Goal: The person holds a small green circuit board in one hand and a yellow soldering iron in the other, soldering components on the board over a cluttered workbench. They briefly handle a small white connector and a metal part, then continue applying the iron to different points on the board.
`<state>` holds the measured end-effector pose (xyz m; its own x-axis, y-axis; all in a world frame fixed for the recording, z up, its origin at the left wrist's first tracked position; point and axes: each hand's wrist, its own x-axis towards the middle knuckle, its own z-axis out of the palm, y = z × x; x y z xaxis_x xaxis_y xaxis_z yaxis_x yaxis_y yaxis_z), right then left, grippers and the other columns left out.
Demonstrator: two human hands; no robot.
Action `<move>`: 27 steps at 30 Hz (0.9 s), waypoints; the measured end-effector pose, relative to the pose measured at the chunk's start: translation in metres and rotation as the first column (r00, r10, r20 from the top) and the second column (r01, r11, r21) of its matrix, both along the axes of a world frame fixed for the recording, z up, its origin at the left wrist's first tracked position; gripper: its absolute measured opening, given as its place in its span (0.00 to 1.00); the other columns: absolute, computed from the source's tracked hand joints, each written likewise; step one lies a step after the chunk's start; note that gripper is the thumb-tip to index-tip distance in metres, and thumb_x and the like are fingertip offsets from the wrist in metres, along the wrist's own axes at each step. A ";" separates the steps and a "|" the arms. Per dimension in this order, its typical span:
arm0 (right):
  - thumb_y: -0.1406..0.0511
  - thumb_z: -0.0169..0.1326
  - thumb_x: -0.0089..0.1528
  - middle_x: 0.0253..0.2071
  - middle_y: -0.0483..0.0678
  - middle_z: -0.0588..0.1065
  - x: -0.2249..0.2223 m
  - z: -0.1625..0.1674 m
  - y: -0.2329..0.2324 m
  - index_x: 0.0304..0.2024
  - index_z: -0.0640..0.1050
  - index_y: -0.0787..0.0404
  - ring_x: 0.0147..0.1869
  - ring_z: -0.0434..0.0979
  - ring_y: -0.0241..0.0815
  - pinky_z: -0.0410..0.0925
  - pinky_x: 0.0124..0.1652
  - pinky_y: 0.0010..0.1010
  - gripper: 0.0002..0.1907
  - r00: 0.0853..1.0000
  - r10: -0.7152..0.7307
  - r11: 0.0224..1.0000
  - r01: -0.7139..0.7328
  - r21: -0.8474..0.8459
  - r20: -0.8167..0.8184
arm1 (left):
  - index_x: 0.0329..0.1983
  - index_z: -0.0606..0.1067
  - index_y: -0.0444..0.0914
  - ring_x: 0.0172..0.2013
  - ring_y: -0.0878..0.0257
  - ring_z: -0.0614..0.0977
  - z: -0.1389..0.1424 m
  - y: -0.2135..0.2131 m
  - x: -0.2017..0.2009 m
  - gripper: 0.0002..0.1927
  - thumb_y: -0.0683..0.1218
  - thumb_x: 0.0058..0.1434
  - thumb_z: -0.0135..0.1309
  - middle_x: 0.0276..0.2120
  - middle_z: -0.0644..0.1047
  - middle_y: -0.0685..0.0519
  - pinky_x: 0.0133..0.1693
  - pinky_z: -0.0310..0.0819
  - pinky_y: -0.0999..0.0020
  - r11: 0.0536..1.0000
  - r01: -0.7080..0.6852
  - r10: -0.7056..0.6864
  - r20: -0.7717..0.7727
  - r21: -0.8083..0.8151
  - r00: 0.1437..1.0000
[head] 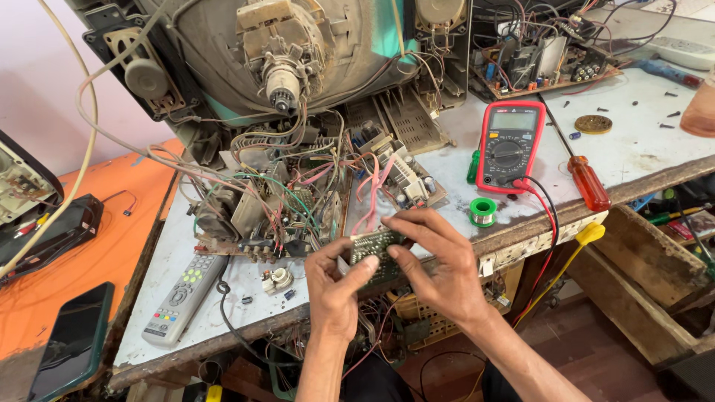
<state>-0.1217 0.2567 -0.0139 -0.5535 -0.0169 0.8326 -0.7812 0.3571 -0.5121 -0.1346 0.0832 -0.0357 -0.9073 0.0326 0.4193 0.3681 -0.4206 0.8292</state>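
Observation:
Both my hands hold a small green circuit board (375, 247) just above the front edge of the workbench (223, 313). My left hand (333, 286) grips its lower left side, thumb across the board's face. My right hand (436, 260) pinches its right side, fingers curled over the top edge. Directly behind the board lies the opened chassis (283, 201) of an old tube television, a tangle of wires and components. The picture tube's rear (283, 67) leans over it at the back.
A red-cased multimeter (509, 144) with red and black leads lies to the right, beside a solder spool (482, 211) and an orange-handled screwdriver (588, 182). A grey remote control (182, 298) rests at left. Another circuit board (540, 63) sits far right. A dark phone (74, 339) lies on the orange surface.

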 end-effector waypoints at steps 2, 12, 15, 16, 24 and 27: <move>0.74 0.62 0.58 0.53 0.54 0.77 -0.003 -0.003 -0.002 0.57 0.79 0.64 0.56 0.79 0.46 0.71 0.54 0.31 0.24 0.998 0.061 0.998 -0.061 -0.028 0.011 | 0.44 0.80 0.25 0.34 0.64 0.82 -0.004 -0.002 -0.004 0.15 0.37 0.53 0.62 0.35 0.82 0.47 0.41 0.76 0.68 0.994 0.031 -0.040 0.084 0.102 0.996; 0.75 0.62 0.59 0.56 0.56 0.77 -0.031 -0.030 -0.022 0.58 0.78 0.71 0.56 0.78 0.41 0.72 0.57 0.30 0.23 0.872 0.435 0.799 -0.259 -0.543 0.223 | 0.46 0.79 0.25 0.41 0.58 0.83 -0.011 -0.011 -0.024 0.19 0.36 0.50 0.57 0.39 0.83 0.44 0.50 0.76 0.63 0.978 0.094 -0.112 0.090 0.188 0.990; 0.77 0.61 0.59 0.57 0.56 0.76 -0.035 -0.034 -0.020 0.58 0.77 0.72 0.59 0.77 0.41 0.71 0.59 0.29 0.23 0.898 0.412 0.821 -0.292 -0.492 0.156 | 0.48 0.79 0.27 0.45 0.59 0.82 -0.011 -0.011 -0.033 0.23 0.34 0.45 0.56 0.43 0.82 0.46 0.54 0.72 0.66 0.992 0.082 -0.081 -0.014 0.101 0.997; 0.77 0.60 0.59 0.57 0.56 0.76 -0.037 -0.035 -0.019 0.57 0.78 0.71 0.59 0.77 0.41 0.72 0.56 0.28 0.22 0.900 0.406 0.831 -0.292 -0.473 0.158 | 0.47 0.79 0.27 0.46 0.59 0.82 -0.011 -0.011 -0.035 0.22 0.33 0.45 0.56 0.44 0.82 0.46 0.53 0.72 0.66 0.995 0.075 -0.073 -0.035 0.064 0.997; 0.79 0.57 0.61 0.59 0.57 0.74 -0.060 -0.054 -0.009 0.58 0.77 0.70 0.62 0.77 0.43 0.74 0.55 0.28 0.21 0.886 0.456 0.834 -0.393 -0.387 0.083 | 0.41 0.80 0.34 0.53 0.54 0.82 -0.002 -0.014 -0.051 0.19 0.39 0.45 0.72 0.43 0.83 0.48 0.57 0.74 0.60 0.824 -0.394 0.107 -0.572 -0.407 0.814; 0.78 0.56 0.61 0.58 0.57 0.74 -0.075 -0.065 -0.004 0.57 0.78 0.70 0.61 0.77 0.42 0.74 0.52 0.26 0.20 0.886 0.455 0.848 -0.401 -0.347 0.087 | 0.40 0.81 0.36 0.51 0.53 0.84 -0.004 -0.013 -0.058 0.18 0.41 0.46 0.72 0.42 0.84 0.49 0.55 0.76 0.60 0.780 -0.458 0.137 -0.599 -0.426 0.789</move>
